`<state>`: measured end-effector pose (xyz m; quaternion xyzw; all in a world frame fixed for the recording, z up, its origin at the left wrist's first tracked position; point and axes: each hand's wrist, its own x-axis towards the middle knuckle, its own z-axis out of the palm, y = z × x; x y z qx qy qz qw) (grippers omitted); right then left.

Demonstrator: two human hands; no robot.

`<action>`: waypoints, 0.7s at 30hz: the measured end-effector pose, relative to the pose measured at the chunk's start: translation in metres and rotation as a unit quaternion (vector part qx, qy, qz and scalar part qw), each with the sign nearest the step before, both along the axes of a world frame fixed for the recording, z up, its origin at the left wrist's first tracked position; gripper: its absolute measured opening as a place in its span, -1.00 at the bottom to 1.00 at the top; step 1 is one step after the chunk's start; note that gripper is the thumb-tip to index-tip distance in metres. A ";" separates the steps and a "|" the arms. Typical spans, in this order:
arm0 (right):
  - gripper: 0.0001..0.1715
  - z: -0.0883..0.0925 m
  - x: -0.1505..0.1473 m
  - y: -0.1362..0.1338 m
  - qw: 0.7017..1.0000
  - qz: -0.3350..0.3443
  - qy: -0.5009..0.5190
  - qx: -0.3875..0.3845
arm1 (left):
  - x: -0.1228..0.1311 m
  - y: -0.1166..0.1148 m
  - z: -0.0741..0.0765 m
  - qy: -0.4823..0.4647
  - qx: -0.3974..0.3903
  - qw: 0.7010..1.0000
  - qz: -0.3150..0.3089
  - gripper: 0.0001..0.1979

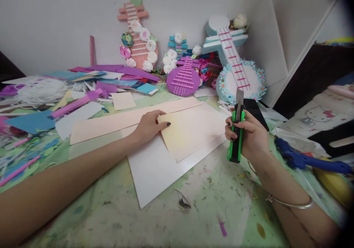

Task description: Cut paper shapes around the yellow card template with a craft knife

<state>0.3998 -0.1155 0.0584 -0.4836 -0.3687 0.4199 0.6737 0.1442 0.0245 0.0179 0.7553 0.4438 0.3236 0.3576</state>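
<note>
My left hand [149, 125] pinches the left edge of a pale peach sheet [193, 133], thumb on top and fingers at its far edge. Beneath that sheet lies a white board [152, 178], tilted towards me at one corner. A long peach strip [102, 127] stretches behind my left hand. Raised above the table's right part, my right hand [254, 133] is closed around a green and black utility knife [236, 137]. Its blade is out and points upward, apart from the sheet.
Decorated lute-shaped crafts lean at the back: a pink one [139, 50], a purple one [182, 79], a pale blue one [231, 56]. Coloured scraps [30, 120] crowd the left. A blue-handled tool [309, 159] and a cartoon-printed bag [318, 111] lie right.
</note>
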 end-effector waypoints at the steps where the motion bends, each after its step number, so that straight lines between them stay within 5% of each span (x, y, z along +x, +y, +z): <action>1: -0.55 0.000 0.000 0.000 1.000 -0.002 0.000 0.006 | 0.001 -0.002 -0.001 0.010 0.009 1.000 0.000 -0.65; 21: -0.32 -0.015 -0.005 0.008 0.996 -0.005 -0.033 0.077 | 0.009 -0.040 -0.003 0.185 0.173 0.967 -0.009 -0.85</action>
